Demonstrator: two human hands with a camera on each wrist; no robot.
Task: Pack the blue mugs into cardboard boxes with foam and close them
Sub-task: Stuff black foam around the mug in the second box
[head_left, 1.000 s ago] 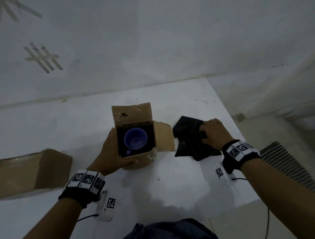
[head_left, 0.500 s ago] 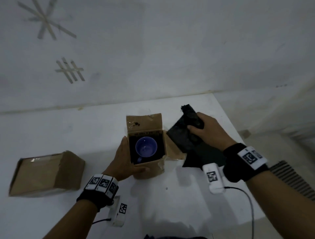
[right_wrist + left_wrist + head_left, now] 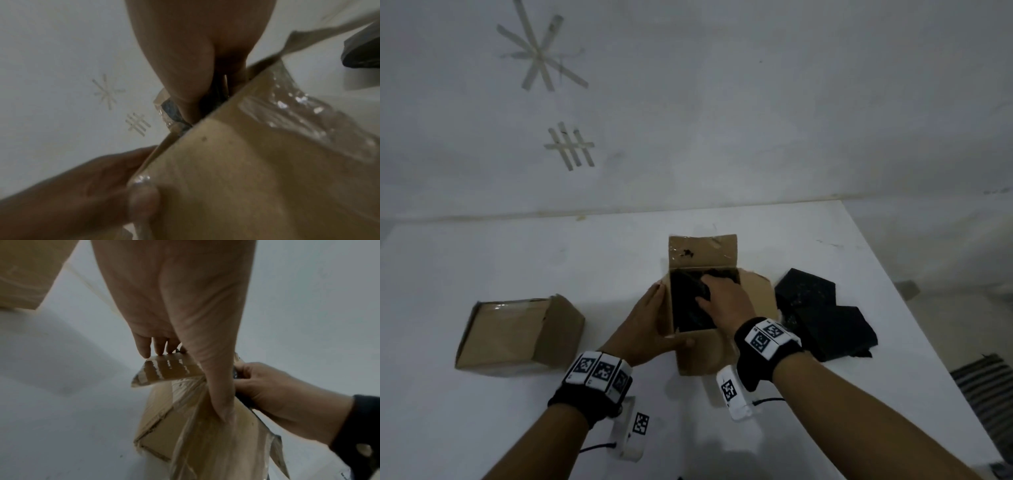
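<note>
Head view: an open brown cardboard box (image 3: 698, 353) stands mid white surface (image 3: 551, 260); a black foam sheet (image 3: 686, 308) fills its mouth.
Blue mug: not visible; likely under that foam.
Left hand (image 3: 647, 325): clasps the box's 9 o'clock wall, thumb across the near wall, apparently steadying it against the push.
Right hand (image 3: 726, 301): wrist arched over the near rim, fingers spread flat on the foam, pressing, grasping nothing.
Spare black foam pieces (image 3: 822, 318): at 3 o'clock, within reach.
Closed cardboard box (image 3: 517, 335): at 9 o'clock, well apart.

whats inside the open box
Only black foam shows, filling the open box, the right hand pressing on it. No mug shows; anything beneath the foam is covered.
</note>
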